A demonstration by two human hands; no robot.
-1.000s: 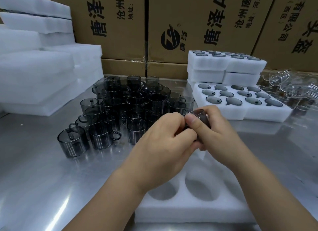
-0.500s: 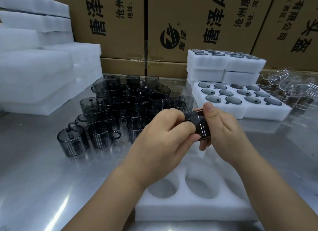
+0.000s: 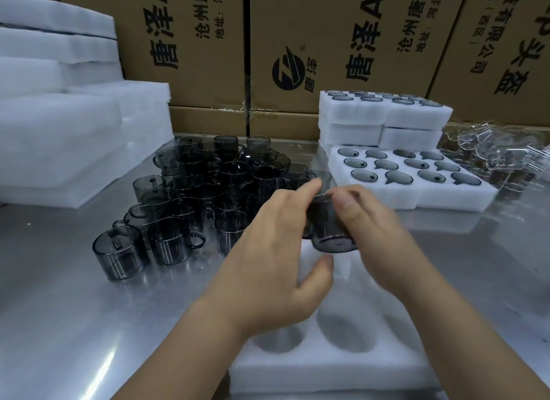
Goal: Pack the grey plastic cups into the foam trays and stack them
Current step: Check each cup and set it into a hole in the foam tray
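My right hand [image 3: 378, 230] grips a grey plastic cup [image 3: 330, 230], tilted with its base toward me and my thumb on the rim. It hangs above the far end of an empty foam tray [image 3: 327, 373] at the table's front edge. My left hand [image 3: 268, 256] is just left of the cup with fingers spread; index finger reaches over the rim, thumb sits below the base. Whether it touches the cup is unclear. A cluster of several loose grey cups [image 3: 208, 191] stands on the steel table behind my left hand.
A filled foam tray [image 3: 416, 197] lies at the right, with stacked filled trays [image 3: 384, 113] behind it. Blank foam sheets [image 3: 59, 131] are piled at the left. Clear plastic cups [image 3: 506, 155] lie at the far right. Cardboard boxes [image 3: 327, 42] wall the back.
My left hand has loosened from the cup and spread its fingers. My right hand has turned the cup so its base faces me and lowered it slightly toward the tray.
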